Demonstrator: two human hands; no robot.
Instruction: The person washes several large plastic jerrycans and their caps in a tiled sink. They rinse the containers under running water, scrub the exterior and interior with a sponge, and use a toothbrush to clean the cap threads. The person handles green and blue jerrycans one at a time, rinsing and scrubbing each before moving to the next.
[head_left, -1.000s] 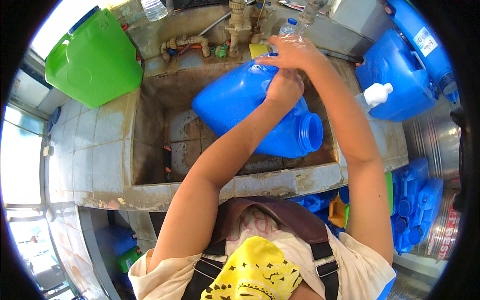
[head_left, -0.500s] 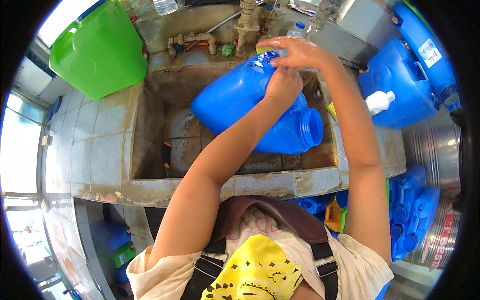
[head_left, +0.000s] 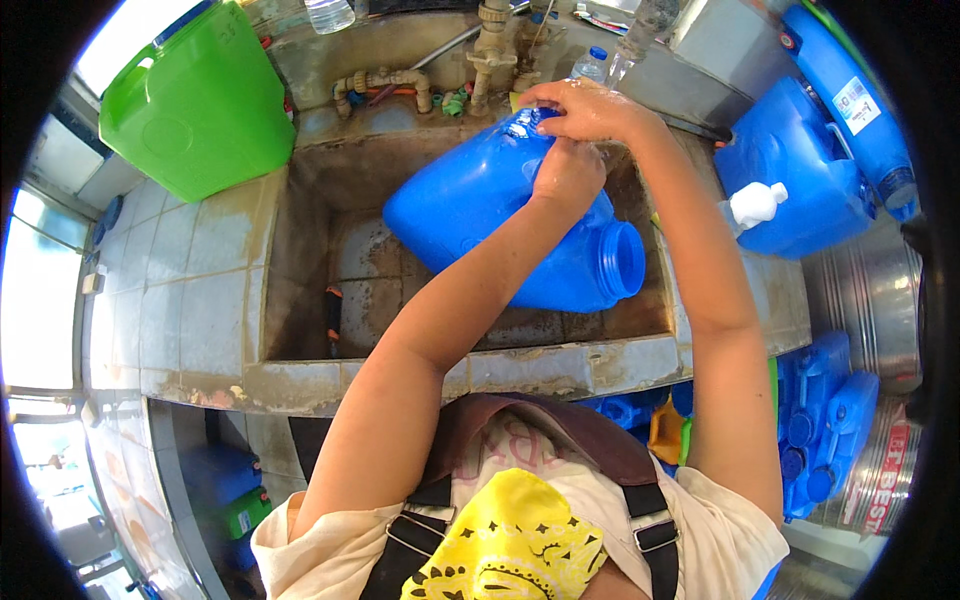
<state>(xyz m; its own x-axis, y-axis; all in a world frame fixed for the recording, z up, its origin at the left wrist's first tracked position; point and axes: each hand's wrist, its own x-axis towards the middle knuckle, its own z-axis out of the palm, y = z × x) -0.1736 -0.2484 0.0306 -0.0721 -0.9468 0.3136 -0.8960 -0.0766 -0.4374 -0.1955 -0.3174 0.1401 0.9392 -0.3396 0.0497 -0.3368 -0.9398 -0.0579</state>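
A large blue plastic jerrycan lies tilted on its side in the tiled sink. Its round uncapped mouth points to the right. My left hand is closed round the jerrycan's handle, which it mostly hides. Just beyond it, my right hand bends over the jerrycan's wet, shiny far end, thumb on the near side and fingers on the far side. Whether anything small lies under the right fingers is hidden.
A green container stands on the left ledge. Blue jerrycans and a white bottle are at the right. Pipes and a clear bottle line the back. An orange-and-black handled object lies in the sink.
My right hand has shifted slightly, and its fingers, spread before, now curl closer onto the jerrycan. The left hand and the jerrycan have barely moved.
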